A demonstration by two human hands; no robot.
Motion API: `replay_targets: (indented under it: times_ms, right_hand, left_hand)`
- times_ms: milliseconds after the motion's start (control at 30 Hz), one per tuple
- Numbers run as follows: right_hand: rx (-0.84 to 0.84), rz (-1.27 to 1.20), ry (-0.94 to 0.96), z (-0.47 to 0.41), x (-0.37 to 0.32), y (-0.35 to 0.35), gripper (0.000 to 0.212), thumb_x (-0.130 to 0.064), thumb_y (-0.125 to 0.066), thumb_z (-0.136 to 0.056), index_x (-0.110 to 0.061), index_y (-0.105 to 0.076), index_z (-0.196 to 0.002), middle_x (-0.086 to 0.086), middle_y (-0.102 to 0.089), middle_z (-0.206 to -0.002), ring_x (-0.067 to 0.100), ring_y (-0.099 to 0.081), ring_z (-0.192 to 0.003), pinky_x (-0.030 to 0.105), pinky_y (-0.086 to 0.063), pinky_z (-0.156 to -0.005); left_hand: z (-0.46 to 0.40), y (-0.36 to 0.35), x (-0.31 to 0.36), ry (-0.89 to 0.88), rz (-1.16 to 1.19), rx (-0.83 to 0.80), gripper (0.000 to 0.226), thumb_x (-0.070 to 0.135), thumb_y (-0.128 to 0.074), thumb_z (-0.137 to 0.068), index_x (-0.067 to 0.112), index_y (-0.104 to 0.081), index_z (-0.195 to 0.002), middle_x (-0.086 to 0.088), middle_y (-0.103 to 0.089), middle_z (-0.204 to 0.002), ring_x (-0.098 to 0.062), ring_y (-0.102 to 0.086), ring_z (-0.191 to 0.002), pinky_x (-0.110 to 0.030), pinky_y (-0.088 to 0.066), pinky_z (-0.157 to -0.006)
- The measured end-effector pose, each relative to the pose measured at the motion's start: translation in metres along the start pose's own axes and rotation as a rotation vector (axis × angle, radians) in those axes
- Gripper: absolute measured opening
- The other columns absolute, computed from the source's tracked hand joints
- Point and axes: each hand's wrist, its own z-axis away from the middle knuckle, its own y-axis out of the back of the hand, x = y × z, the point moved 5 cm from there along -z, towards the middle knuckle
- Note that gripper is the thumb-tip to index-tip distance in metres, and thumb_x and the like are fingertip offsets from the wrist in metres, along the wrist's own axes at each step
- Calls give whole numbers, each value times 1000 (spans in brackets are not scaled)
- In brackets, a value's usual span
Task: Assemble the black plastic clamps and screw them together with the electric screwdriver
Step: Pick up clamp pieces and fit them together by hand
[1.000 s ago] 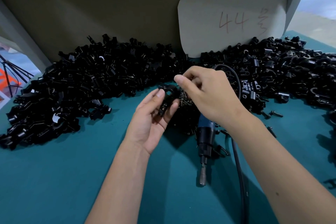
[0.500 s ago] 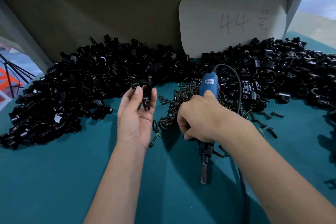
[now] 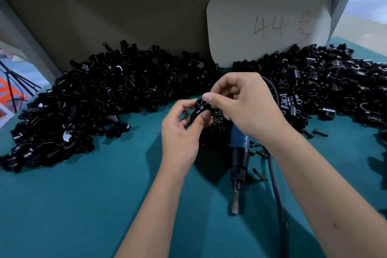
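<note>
A black clamp (image 3: pixel 200 109) is pinched between the curled fingers of the left hand (image 3: pixel 184 130) at the middle of the frame, and its top is gripped by the right hand (image 3: pixel 240 107) — thumb and forefinger closed on it. The electric screwdriver (image 3: pixel 238 155) is laid on the green table (image 3: pixel 73 205) just below the right hand, while loose clamps are heaped in a left pile (image 3: pixel 88 100) and a right pile (image 3: pixel 326 86).

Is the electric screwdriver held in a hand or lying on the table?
Lying on the table: the electric screwdriver rests flat, no fingers around it.
</note>
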Motion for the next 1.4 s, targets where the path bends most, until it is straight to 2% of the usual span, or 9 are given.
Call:
replay_targets:
  times_ms: [333,467,567,700,900,1000,1100,1200,1400]
  right_hand:
    - [122,158,50,0,-2,5,23,-32,-83,-88,-19,-72,-74,-7,-68,-63,2,-61,-60,15,-48,-57]
    - [108,186,94,1,-3,1,24,-33,-83,-88,-18,-72,-73,-9,-65,-61,3,-60,-57,14,-45,-55]
    - [112,221,151,3,-4,-4,25,-34,-83,-88,-17,-73,-72,-13,-63,-57,5,-60,-54,13,-40,-54]
    - [-1,311,265,1,-13,-4,15,-35,-75,-95,-23,-83,-90,-11,-71,-74,4,-61,-67,22,-46,-66]
    - [-58,29,83,-3,8,8,12,-25,-71,-99,-26,-81,-104,-15,-70,-72,1,-59,-59,13,-44,-61]
    - [-91,-160,15,-2,16,5,9,-20,-76,-95,-25,-83,-94,-3,-69,-66,10,-54,-50,23,-46,-51]
    - [-117,-302,-51,1,19,-2,6,-21,-83,-90,-21,-81,-84,0,-68,-68,13,-54,-58,24,-44,-47]
    - [-113,-373,-140,2,26,-7,15,-22,-86,-85,-19,-76,-76,-1,-61,-65,10,-53,-60,22,-42,-46]
    - [-202,-566,-187,4,25,-16,11,-19,-73,-97,-21,-83,-98,-3,-60,-72,7,-50,-61,20,-36,-47]
  left_hand:
    - [2,-8,1,9,117,-40,20,-4,-69,-94,14,-70,-104,8,-72,-102,-32,-71,-100,-35,-61,-86]
    - [2,-7,-1,26,100,-3,19,-4,-68,-95,-1,-65,-113,-15,-67,-111,-33,-70,-97,-37,-61,-86]
    - [2,-7,0,38,74,13,17,-1,-69,-95,-1,-67,-112,-12,-71,-106,-23,-73,-94,-34,-61,-84]
    - [2,-2,-1,144,252,53,22,4,-69,-93,0,-63,-115,-14,-75,-104,-21,-74,-90,-31,-61,-83]
    - [4,-5,1,350,628,-30,17,13,-69,-89,12,-62,-105,0,-77,-95,-20,-76,-93,-26,-61,-79]
    - [7,-7,0,398,659,-51,22,15,-70,-90,9,-62,-109,1,-76,-92,-18,-76,-90,-23,-60,-77]
    - [7,-8,1,391,615,-66,34,10,-75,-84,7,-64,-116,-5,-77,-103,-16,-75,-95,-22,-59,-81]
    - [8,-9,0,355,531,-78,24,4,-78,-76,21,-81,-92,-4,-79,-96,-13,-76,-90,-21,-59,-80]
    - [8,-8,0,418,640,-22,35,1,-77,-75,10,-64,-106,-4,-75,-86,-11,-73,-76,-17,-59,-68]
